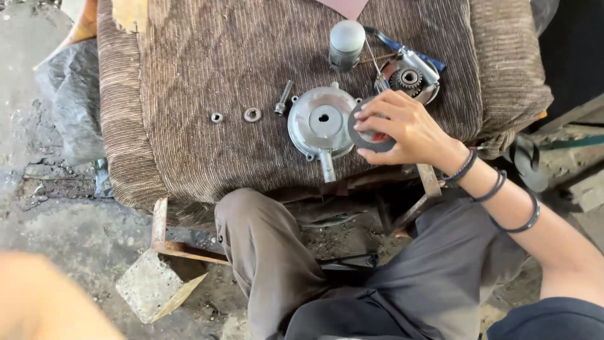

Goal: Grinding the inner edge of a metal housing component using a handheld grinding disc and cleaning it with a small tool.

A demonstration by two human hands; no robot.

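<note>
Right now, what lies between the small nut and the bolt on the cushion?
Head view: a toothed washer lies on the brown cushion between the small nut and the bolt.

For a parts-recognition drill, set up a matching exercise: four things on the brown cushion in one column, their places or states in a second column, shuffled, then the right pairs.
Things:
1. dark flat ring
2. round metal cover
3. grey cylinder
4. bolt

Places or states:
A. lies just left of the round cover
B. stands upright near the cushion's far edge
C. held in the fingers of the right hand
D. lies flat, with a short pipe pointing toward the person

Pairs: 1-C, 2-D, 3-B, 4-A
</note>
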